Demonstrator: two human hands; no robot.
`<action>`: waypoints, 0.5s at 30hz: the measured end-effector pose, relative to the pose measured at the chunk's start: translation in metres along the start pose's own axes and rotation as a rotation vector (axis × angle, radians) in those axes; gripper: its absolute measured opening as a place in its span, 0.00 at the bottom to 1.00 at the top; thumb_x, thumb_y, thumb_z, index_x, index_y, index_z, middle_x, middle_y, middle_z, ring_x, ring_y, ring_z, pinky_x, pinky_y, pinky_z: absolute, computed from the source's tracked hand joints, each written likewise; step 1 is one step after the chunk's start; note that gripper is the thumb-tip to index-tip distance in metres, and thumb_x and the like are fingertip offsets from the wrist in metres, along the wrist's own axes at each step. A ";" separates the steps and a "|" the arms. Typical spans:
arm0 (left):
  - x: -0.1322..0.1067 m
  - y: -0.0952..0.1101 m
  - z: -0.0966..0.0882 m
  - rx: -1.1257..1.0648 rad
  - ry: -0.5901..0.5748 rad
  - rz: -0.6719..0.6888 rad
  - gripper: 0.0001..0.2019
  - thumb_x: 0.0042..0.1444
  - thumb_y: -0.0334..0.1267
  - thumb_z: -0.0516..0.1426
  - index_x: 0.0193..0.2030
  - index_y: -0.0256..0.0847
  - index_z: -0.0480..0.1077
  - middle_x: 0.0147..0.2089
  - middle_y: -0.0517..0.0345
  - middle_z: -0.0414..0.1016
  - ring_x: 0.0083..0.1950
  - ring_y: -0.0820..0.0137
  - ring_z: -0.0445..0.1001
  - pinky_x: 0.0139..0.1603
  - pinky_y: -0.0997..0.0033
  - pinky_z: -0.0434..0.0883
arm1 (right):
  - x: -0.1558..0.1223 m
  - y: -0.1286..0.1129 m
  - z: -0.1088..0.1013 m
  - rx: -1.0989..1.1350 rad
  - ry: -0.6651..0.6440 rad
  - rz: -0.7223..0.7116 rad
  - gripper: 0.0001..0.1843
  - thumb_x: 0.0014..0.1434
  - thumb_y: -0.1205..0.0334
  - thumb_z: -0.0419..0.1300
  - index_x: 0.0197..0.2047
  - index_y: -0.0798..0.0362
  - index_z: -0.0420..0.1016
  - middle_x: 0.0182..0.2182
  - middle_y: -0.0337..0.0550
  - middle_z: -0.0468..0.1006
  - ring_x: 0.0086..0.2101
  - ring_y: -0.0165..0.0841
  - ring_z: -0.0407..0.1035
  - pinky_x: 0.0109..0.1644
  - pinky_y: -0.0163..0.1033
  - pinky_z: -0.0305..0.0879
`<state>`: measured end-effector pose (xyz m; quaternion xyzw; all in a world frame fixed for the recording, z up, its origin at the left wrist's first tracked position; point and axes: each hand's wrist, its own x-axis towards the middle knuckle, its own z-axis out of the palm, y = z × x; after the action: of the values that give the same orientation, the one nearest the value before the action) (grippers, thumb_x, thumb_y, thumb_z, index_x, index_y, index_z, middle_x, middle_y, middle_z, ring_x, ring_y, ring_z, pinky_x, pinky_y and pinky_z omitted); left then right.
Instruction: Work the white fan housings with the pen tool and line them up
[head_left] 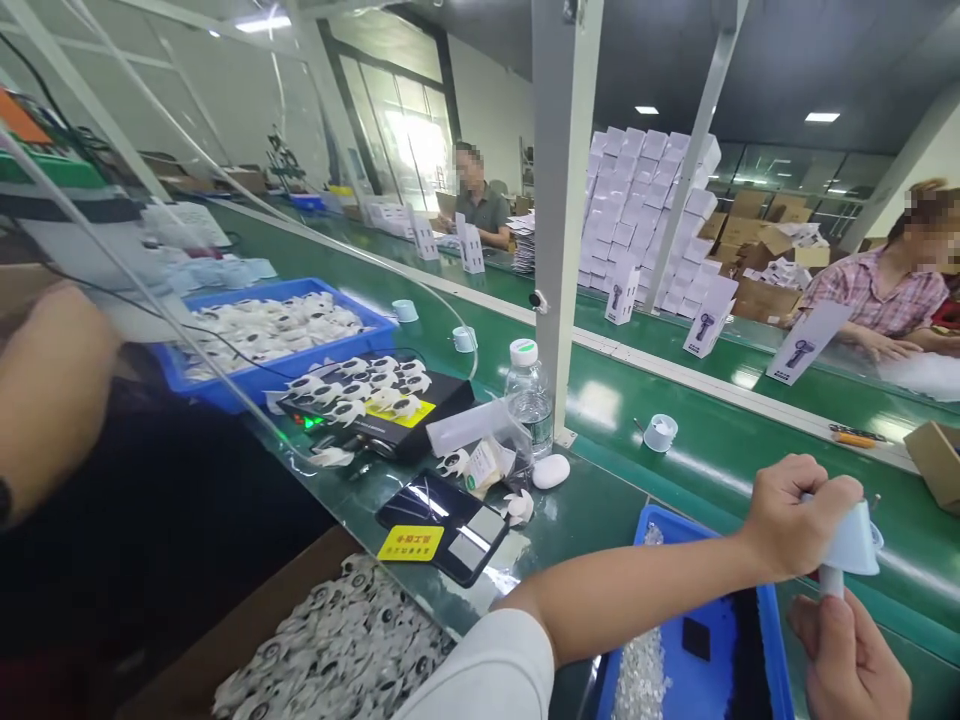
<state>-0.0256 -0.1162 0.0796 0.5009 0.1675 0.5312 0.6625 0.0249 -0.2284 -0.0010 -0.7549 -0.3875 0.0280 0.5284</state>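
At the right, my left hand (pixel 799 515) is closed around a light blue, cup-shaped plastic part (pixel 853 540), tilted, its wider end to the right. Below it, my right hand (pixel 855 655) has its fingers wrapped on a pale, rod-like stem (pixel 831 582) that meets the part's underside. Whether stem and part are one piece I cannot tell. Under my left forearm lies a blue tray (pixel 720 625) with small clear pieces (pixel 643 665) along one side and dark pieces (pixel 744 650) along the other.
A green conveyor (pixel 600 400) carries similar light blue cups (pixel 660 432). Left are a blue bin (pixel 386 335) of white fan blades, a black device (pixel 442 400), a bottle (pixel 529 405) and a phone (pixel 480 540). A post (pixel 559 250) rises behind. Another person's arm (pixel 52 390) is far left.
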 end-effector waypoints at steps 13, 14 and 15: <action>0.041 0.011 -0.043 0.724 -0.457 -0.110 0.26 0.50 0.53 0.62 0.48 0.45 0.55 0.37 0.61 0.67 0.36 0.70 0.69 0.40 0.68 0.69 | 0.015 -0.003 0.011 0.048 -0.063 -0.055 0.30 0.56 0.36 0.56 0.42 0.55 0.77 0.17 0.34 0.65 0.18 0.29 0.57 0.21 0.35 0.53; 0.047 0.010 -0.049 0.818 -0.432 -0.080 0.29 0.49 0.52 0.63 0.50 0.45 0.55 0.40 0.59 0.68 0.39 0.68 0.71 0.42 0.67 0.69 | 0.016 -0.002 0.013 0.049 -0.069 -0.041 0.29 0.56 0.38 0.56 0.45 0.56 0.76 0.16 0.33 0.63 0.18 0.29 0.56 0.21 0.35 0.53; 0.052 0.009 -0.055 0.936 -0.422 -0.061 0.29 0.50 0.51 0.63 0.52 0.44 0.55 0.43 0.57 0.69 0.42 0.66 0.71 0.45 0.66 0.70 | 0.016 -0.003 0.015 0.055 -0.077 -0.018 0.28 0.57 0.41 0.56 0.48 0.56 0.75 0.15 0.31 0.60 0.17 0.29 0.54 0.21 0.35 0.51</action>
<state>-0.0520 -0.0451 0.0787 0.8350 0.2645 0.2668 0.4019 0.0279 -0.2071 0.0005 -0.7349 -0.4136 0.0629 0.5337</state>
